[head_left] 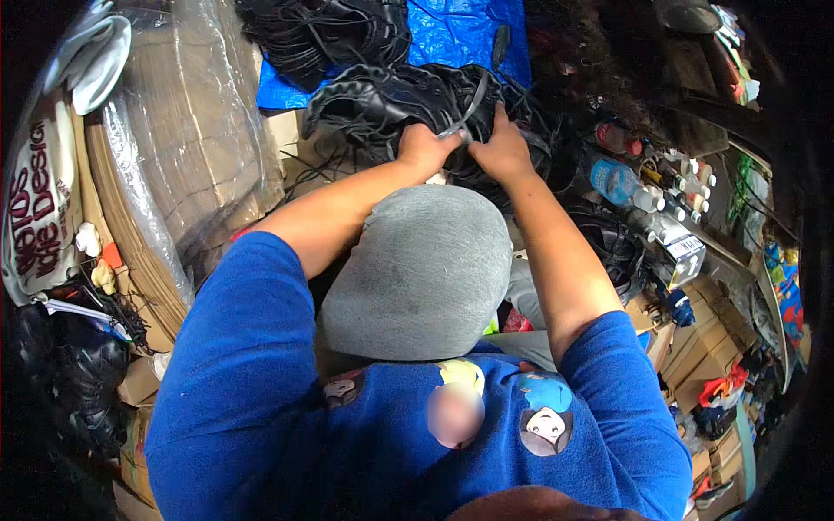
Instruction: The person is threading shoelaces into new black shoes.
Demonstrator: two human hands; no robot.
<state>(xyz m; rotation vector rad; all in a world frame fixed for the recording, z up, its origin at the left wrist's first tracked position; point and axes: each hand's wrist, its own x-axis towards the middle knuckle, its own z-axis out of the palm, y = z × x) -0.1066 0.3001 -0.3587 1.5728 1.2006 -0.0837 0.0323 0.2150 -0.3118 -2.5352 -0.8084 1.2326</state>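
Note:
A black, shiny, leathery bundle with loose strips [391, 95] lies in front of me. My left hand [424, 149] is closed on its near edge, the fingertips partly hidden in the folds. Close beside it, my right hand [504, 152] grips the same bundle, one finger stretched along it. A thin grey strip [476, 97] runs up from between the two hands. Behind the bundle, a pile of black cords or strips [326, 39] rests against a bright blue tarp [465, 35]. My bent knee in grey cloth [421, 269] rises between my forearms.
At the left stand flattened cardboard sheets [161, 113] under clear plastic. To the right are a clear plastic bottle with a blue label [615, 181], several small white-capped bottles [695, 187] and a small box [685, 253]. More cardboard [708, 334] lies at the lower right.

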